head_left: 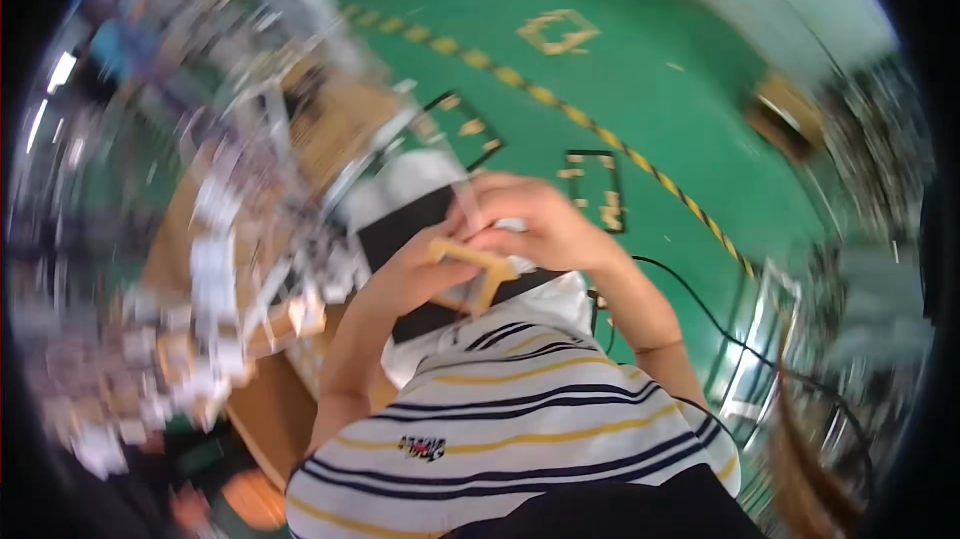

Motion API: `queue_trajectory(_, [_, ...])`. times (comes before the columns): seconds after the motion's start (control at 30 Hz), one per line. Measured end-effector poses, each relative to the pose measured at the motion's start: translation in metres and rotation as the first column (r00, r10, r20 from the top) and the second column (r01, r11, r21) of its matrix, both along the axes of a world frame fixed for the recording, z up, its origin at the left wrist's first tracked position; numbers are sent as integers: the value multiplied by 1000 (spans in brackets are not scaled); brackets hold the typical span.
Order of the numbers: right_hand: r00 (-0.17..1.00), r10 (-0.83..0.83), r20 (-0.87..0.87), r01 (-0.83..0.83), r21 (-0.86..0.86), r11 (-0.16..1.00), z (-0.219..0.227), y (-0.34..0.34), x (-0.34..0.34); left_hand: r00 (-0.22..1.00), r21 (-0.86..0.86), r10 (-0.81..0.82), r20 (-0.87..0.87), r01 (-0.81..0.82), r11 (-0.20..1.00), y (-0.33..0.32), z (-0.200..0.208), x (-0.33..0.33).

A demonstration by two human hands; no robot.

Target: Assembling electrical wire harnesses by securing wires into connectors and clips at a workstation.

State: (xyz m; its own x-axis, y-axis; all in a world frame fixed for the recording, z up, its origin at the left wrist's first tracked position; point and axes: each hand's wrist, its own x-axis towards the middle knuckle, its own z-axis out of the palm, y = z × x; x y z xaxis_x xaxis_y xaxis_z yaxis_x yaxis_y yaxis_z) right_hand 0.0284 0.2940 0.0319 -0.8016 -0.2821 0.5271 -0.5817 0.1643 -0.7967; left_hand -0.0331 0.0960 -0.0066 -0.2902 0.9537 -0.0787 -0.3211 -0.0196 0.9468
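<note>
My hands meet in front of my striped shirt, over a black flat panel (400, 236) with white material around it. Beside my left hand (415, 267), and partly in front of its fingers, is a yellow angular piece (492, 274); its exact kind is too blurred to tell. The fingers of that hand are curled in around it. My right hand (530, 217) is closed, its fingertips close to those of the left. A pale, see-through strip (466, 205) stands up at its fingertips, and what else it grips is hidden.
On the left is a blurred, cluttered bench with a cardboard box (345, 134). Black frames (597, 189) with tan pieces lie on the green floor (680, 109) ahead, crossed by yellow-black tape (575, 115). A brown box (787, 119) stands far right; a black cable (700, 304) runs nearer.
</note>
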Motion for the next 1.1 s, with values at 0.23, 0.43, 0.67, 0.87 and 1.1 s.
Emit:
queue_trajectory(0.23, [992,36,119,-19,-136,991,-6,-39,-13,796,17,529,-292,-549,835,-16,20,41])
queue_trajectory(0.43, [956,258,139,-140,-554,821,-27,-48,-16,776,-17,554,-303,-586,810,-16,35,50])
queue_trajectory(0.67, [980,-173,-93,124,-395,910,-43,-51,-13,706,94,647,-289,-651,753,-5,16,54])
queue_trajectory(0.87, [862,349,368,-200,-386,901,-36,-31,-41,558,1,508,-656,-673,740,-13,1,43])
queue_trajectory(1.1, [929,-336,153,368,-326,871,-43,-61,-47,552,43,833,43,-834,550,-6,-9,17])
